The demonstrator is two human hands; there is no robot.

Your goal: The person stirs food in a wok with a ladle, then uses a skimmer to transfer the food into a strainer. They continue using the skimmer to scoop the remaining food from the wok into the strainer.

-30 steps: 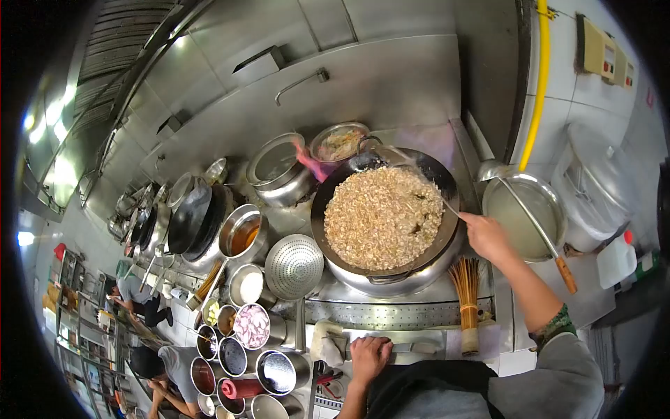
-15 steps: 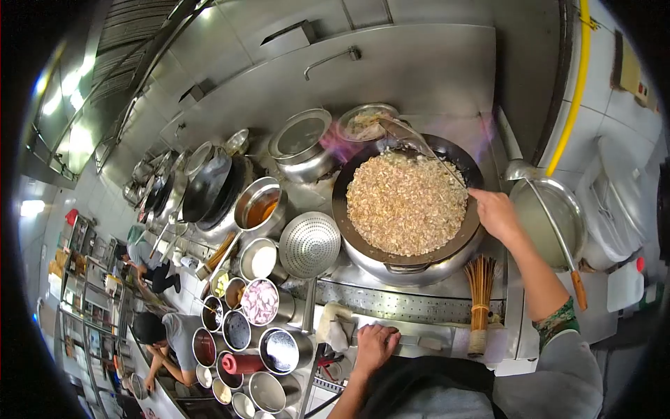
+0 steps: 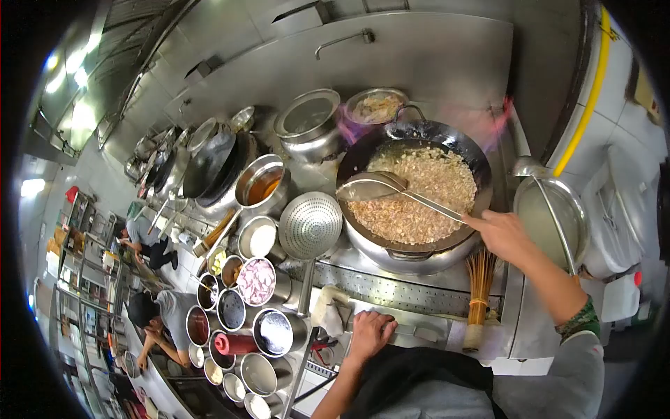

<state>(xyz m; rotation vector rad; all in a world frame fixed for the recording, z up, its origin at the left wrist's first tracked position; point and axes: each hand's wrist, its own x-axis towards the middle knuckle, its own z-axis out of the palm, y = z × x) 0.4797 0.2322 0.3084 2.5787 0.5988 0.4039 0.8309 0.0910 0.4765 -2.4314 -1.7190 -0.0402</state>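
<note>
A: What does the right hand [image 3: 501,234] do now?
B: It is closed around the handle of a wide scoop [image 3: 370,187]. The bowl of this scoop is over the left side of the wok [image 3: 476,150]; whether it touches the food, I cannot tell.
A: And where is the chopped food [image 3: 426,216]?
B: Inside the wok, with some liquid visible near the far side.
A: How is the left hand [image 3: 372,332]?
B: It rests at the front edge of the counter [image 3: 433,318], with fingers bent. I cannot tell if they grip this edge. The white cloth [image 3: 329,311] is just beside it.
A: What else is near?
B: A bamboo brush [image 3: 478,300] stands at the front right of the wok. At the left, a perforated strainer [image 3: 310,225] lies near the pot of sliced onion [image 3: 256,281].
</note>
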